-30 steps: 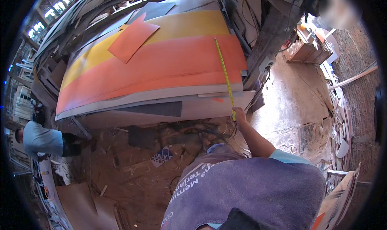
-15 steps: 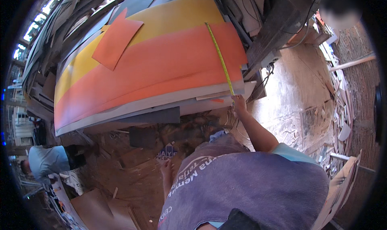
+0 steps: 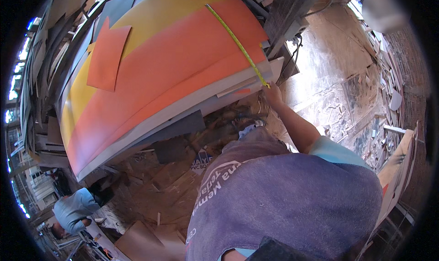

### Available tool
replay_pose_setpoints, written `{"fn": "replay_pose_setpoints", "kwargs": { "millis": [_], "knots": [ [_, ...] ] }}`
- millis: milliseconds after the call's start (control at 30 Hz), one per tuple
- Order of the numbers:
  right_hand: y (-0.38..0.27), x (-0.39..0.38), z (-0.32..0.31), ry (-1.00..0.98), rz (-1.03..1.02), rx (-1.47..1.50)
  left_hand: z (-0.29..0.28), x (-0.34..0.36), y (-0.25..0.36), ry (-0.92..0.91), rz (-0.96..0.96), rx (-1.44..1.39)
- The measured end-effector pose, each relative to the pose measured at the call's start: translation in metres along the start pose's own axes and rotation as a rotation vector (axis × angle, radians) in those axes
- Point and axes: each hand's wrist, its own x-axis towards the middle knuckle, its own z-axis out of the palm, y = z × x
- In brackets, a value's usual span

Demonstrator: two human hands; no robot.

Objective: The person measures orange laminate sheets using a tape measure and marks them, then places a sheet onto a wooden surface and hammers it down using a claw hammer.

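- nearest of all, the lower part of the view is filled by a dark purple garment point(image 3: 292, 197); white lettering is printed along its left side, partly lost in the folds.
- beyond it, the near end of a yellow tape point(image 3: 237, 42) is held by the right hand point(image 3: 272, 94), the fingers closed around it; whether the case sits inside the palm cannot be told. the left hand is not shown, so its grip cannot be judged.
- the tape is stretched straight across an orange sheet point(image 3: 173, 64), from its near edge to about the border with a yellow sheet point(image 3: 162, 16). graduations are carried along the blade, too small to be read.
- as far as can be judged, the tape is drawn out and in place; no mark or cut line can be made out beside it, so any marking or cutting seems not yet done.
- below the stack, a white and blue printed panel point(image 3: 199, 164) is seen on the littered floor, its large letters partly covered by the garment.
- on the stack's far left, a loose orange piece point(image 3: 107, 62) is laid over both colours.
- farther off, a light blue shirt point(image 3: 75, 210) is worn by a co-worker, bent over.
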Motion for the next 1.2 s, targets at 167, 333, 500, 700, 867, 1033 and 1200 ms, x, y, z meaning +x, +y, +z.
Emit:
{"fn": "replay_pose_setpoints", "kwargs": {
  "millis": [167,333,500,700,867,1033,1200],
  "knots": [
    [-0.004,-0.005,-0.004,0.012,-0.013,0.045,-0.018,0.008,0.012,0.004,0.005,0.025],
    [0.003,0.001,-0.002,-0.022,0.044,0.053,-0.024,0.019,0.028,-0.009,0.020,0.042],
    [0.006,0.002,0.001,-0.029,0.086,0.028,-0.027,0.025,0.038,-0.021,0.028,0.053],
    [0.003,-0.002,-0.002,-0.020,0.036,0.038,-0.028,0.028,0.037,-0.031,0.025,0.067],
    [0.004,-0.002,0.000,-0.024,0.060,0.019,-0.030,0.027,0.035,-0.039,0.022,0.078],
    [0.000,-0.003,0.003,-0.011,0.093,-0.003,-0.033,0.028,0.038,-0.040,0.023,0.089],
    [-0.001,-0.005,0.002,-0.008,0.093,0.018,-0.034,0.029,0.041,-0.043,0.025,0.096]
  ]
}}
